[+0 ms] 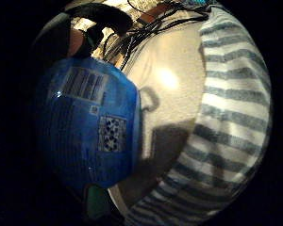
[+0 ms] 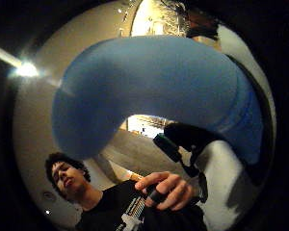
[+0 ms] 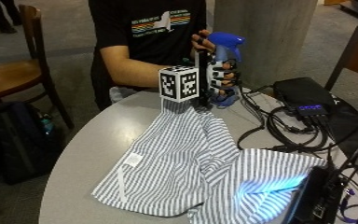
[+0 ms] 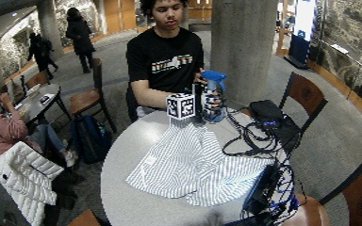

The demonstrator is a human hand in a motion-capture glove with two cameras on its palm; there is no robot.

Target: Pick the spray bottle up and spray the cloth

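You sit at the far side of a round grey table (image 3: 86, 154), and your gloved right hand (image 3: 219, 77) is wrapped around the body of the blue spray bottle (image 3: 224, 51), fingers curled about it. The bottle stands upright at the far edge of the table, its base at or just above the tabletop; from these views you cannot tell whether it touches. Its blue trigger head rises above your fingers. In the little-finger palm view the bottle's labelled blue body (image 1: 87, 125) fills the side next to the palm, with pale tabletop and striped fabric beside it.

The cloth (image 3: 185, 163), a grey-and-white striped shirt, lies spread flat over the middle and near part of the table, its far end reaching up just beside the bottle's base. A small white tag (image 3: 132, 159) shows on its left part.

On the right side of the table lie a black box (image 3: 303, 93) and a tangle of black cables (image 3: 278, 128), near the cloth's right edge. A dark device (image 3: 309, 196) at the near right casts a bluish glow on the fabric.

Around you the room is a large hall with grey floor. A thick concrete pillar (image 4: 243, 47) stands just behind the table, wooden chairs (image 3: 17, 70) sit on the left and right, and a dark backpack (image 4: 90, 136) rests on the floor to the left.
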